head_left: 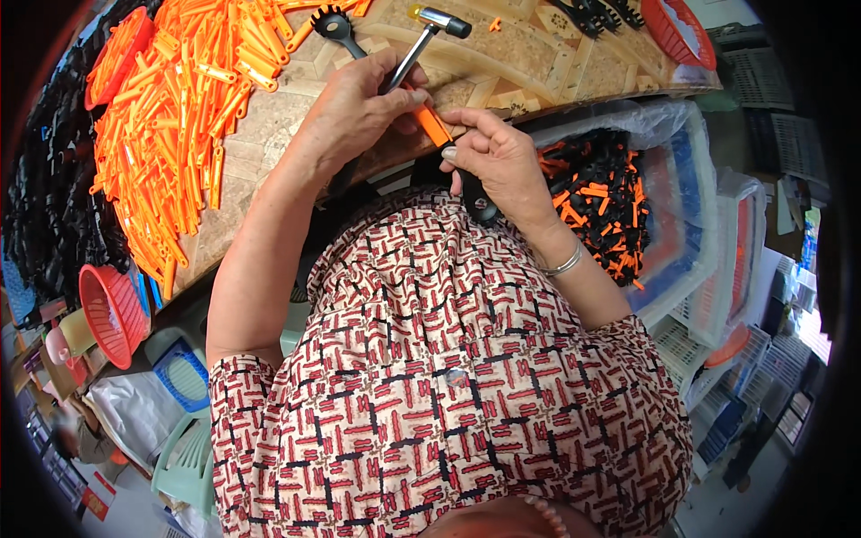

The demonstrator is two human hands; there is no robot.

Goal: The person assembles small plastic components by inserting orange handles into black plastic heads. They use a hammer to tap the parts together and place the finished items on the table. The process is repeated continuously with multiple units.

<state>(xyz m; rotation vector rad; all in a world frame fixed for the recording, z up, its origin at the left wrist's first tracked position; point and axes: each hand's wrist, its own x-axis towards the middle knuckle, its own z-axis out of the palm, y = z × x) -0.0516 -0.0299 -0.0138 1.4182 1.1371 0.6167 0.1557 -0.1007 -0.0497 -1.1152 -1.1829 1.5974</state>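
Observation:
My left hand [368, 108] is closed around an orange plastic handle [432, 125], which points down to the right. A hammer [414, 56] with a metal shaft runs through or under the same hand; its yellow-and-black head sticks out above the fingers. My right hand [498, 157] pinches a black kitchen utensil where it meets the handle's lower end. Below those fingers hangs the utensil's dark rounded head [482, 211], its exact kind unclear. Just beyond my left hand, a black pasta server [334, 27] lies on the table.
A large heap of orange handles [179, 134] covers the patterned table's [359, 148] left side, beside a dark heap [54, 197]. Red baskets [112, 314] stand at the edges. Right of me, a plastic-lined crate [691, 206] holds black-and-orange pieces [605, 202]. More black utensils [596, 13] lie far right.

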